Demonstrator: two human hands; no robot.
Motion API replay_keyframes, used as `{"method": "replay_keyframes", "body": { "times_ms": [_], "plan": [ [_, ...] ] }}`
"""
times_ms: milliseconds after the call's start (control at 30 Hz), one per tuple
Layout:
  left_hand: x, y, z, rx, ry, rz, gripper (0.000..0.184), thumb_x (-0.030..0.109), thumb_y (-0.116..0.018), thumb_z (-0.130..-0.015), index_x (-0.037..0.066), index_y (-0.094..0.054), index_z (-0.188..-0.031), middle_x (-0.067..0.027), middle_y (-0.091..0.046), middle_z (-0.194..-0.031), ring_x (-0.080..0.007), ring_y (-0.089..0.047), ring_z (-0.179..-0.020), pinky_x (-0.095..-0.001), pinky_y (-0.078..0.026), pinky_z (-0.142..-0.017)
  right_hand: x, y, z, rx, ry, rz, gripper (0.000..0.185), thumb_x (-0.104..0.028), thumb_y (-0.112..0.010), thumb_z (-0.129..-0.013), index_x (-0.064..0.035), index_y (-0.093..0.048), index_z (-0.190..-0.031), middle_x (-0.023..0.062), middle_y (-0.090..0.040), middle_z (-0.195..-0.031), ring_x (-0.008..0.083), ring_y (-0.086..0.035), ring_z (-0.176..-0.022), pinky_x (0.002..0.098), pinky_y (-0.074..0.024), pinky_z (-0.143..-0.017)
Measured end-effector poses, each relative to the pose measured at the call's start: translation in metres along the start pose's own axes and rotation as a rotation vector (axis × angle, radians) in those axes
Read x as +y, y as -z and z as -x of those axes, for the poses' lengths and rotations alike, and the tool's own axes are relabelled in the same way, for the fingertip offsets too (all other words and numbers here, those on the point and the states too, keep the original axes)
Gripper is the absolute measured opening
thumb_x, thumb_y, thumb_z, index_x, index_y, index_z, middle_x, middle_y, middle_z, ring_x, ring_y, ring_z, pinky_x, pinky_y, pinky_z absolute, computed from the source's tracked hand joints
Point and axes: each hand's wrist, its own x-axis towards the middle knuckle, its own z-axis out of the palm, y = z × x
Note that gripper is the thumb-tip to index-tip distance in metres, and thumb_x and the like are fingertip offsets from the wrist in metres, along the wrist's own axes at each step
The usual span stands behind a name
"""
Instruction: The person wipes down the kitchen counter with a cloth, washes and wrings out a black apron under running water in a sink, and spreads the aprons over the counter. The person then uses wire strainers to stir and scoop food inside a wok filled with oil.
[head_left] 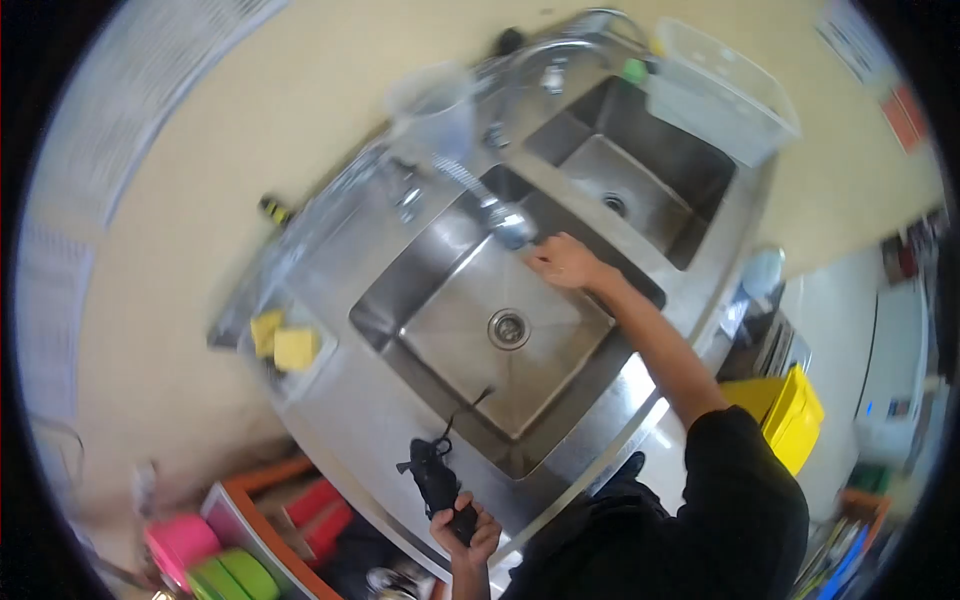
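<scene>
Low in the head view, my left hand [467,530] is wrapped round a black elongated object [434,478] with a thin cord dangling from its far end; its exact kind is unclear. The object is over the near rim of the large steel sink [430,385]. My right hand [570,262] reaches across that sink with its fingers curled, right beside the silver spray head [512,226] of a flexible tap hose [462,178]. Whatever those fingers grip, if anything, is hidden. A round drain [509,328] shows in the sink floor.
Behind is a smaller sink [640,170] with a white plastic bin [720,95] on its edge. A clear jug [435,110] stands by the taps. Yellow sponges [293,348] lie in a tray at left. A yellow bin [792,420] stands right; an open drawer [270,530] lies below left.
</scene>
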Motion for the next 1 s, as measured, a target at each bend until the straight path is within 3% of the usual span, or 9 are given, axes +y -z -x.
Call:
{"method": "replay_keyframes", "body": {
  "times_ms": [67, 133, 233, 333, 433, 567, 600, 767, 1000],
  "plan": [
    [-0.01, -0.01, -0.007, 0.139, -0.001, -0.029, 0.023, 0.032, -0.063, -0.069, 0.016, -0.049, -0.076, 0.0042, -0.038, -0.052, -0.0104, -0.021, -0.037, -0.0216, -0.025, -0.035, -0.013, 0.032, 0.033, 0.304, 0.097, -0.527, 0.029, -0.025, -0.055, -0.086, -0.0022, -0.063, -0.071, 0.0071, -0.055, -0.053, 0.0206, -0.047, -0.045, 0.0357, -0.0394, -0.047],
    [-0.019, -0.015, -0.021, 0.183, 0.046, -0.176, 0.026, 0.034, -0.064, -0.07, 0.014, -0.052, -0.081, 0.0042, -0.042, -0.056, -0.0104, -0.024, -0.038, -0.0218, -0.026, -0.034, -0.025, 0.017, 0.071, 0.349, -0.212, -1.347, 0.027, -0.029, -0.057, -0.084, -0.0049, -0.063, -0.073, 0.0024, -0.058, -0.065, 0.0178, -0.051, -0.057, 0.0358, -0.0405, -0.051],
    [-0.035, -0.037, -0.058, 0.127, 0.171, -0.83, 0.037, 0.041, -0.064, -0.077, 0.01, -0.053, -0.094, 0.0019, -0.052, -0.069, -0.0095, -0.037, -0.047, -0.0212, -0.031, -0.037, -0.029, -0.074, 0.095, 0.261, -0.158, -0.731, 0.041, -0.045, -0.048, -0.087, -0.0072, -0.063, -0.092, 0.0061, -0.062, -0.087, 0.0227, -0.056, -0.08, 0.0428, -0.0429, -0.067],
    [-0.157, -0.08, -0.057, 0.243, 0.041, -1.298, 0.033, 0.033, -0.065, -0.081, 0.009, -0.052, -0.101, -0.0021, -0.056, -0.077, -0.0117, -0.048, -0.055, -0.0243, -0.039, -0.04, -0.049, -0.067, 0.192, 0.382, -0.069, -0.8, 0.05, -0.051, -0.045, -0.089, -0.0077, -0.062, -0.105, 0.0102, -0.065, -0.102, 0.0261, -0.06, -0.094, 0.0435, -0.0451, -0.08],
    [-0.207, -0.043, -0.077, -0.046, 0.301, -1.922, 0.034, 0.023, -0.068, -0.081, 0.007, -0.052, -0.107, -0.0065, -0.059, -0.089, -0.0172, -0.058, -0.07, -0.0272, -0.048, -0.054, -0.061, -0.037, 0.36, 0.759, -0.037, -1.076, 0.039, -0.04, -0.056, -0.087, -0.0051, -0.06, -0.104, 0.0133, -0.065, -0.097, 0.0258, -0.062, -0.09, 0.0357, -0.0468, -0.08],
    [-0.339, 0.038, -0.092, -1.099, 0.67, -2.62, 0.051, 0.017, -0.071, -0.081, 0.001, -0.044, -0.122, -0.0107, -0.056, -0.107, -0.0156, -0.057, -0.087, -0.0284, -0.048, -0.079, -0.024, -0.094, 0.607, 1.094, -0.532, -0.909, 0.037, -0.033, -0.072, -0.075, -0.0038, -0.06, -0.096, 0.0122, -0.065, -0.088, 0.0214, -0.062, -0.082, 0.0328, -0.0476, -0.074],
    [-0.395, 0.061, -0.063, -0.683, 0.892, -2.52, 0.048, 0.013, -0.068, -0.082, 0.0, -0.044, -0.121, -0.0114, -0.056, -0.106, -0.0172, -0.057, -0.091, -0.0282, -0.046, -0.083, -0.022, -0.114, 0.672, 1.134, -0.72, -0.934, 0.038, -0.033, -0.075, -0.072, -0.0041, -0.061, -0.092, 0.0121, -0.064, -0.086, 0.02, -0.062, -0.081, 0.0321, -0.0481, -0.072],
    [-0.532, 0.206, -0.035, -1.214, 0.852, -2.141, 0.023, -0.003, -0.057, -0.082, 0.001, -0.052, -0.103, -0.0113, -0.057, -0.104, -0.0188, -0.056, -0.094, -0.0303, -0.047, -0.082, -0.079, -0.175, 0.879, 1.523, -1.18, -1.07, 0.037, -0.033, -0.076, -0.072, -0.0047, -0.054, -0.082, 0.0065, -0.058, -0.08, 0.016, -0.053, -0.075, 0.0317, -0.0443, -0.067],
    [-0.725, 0.257, 0.017, -0.769, 0.917, -1.791, 0.032, -0.01, -0.049, -0.075, 0.0, -0.053, -0.106, -0.0134, -0.057, -0.106, -0.025, -0.056, -0.099, -0.0349, -0.046, -0.087, 0.014, -0.222, 0.979, 1.688, -0.917, -1.493, 0.022, -0.02, -0.073, -0.08, -0.0077, -0.055, -0.075, -0.0023, -0.055, -0.074, 0.0067, -0.05, -0.071, 0.0246, -0.0434, -0.063]
  ]
}}
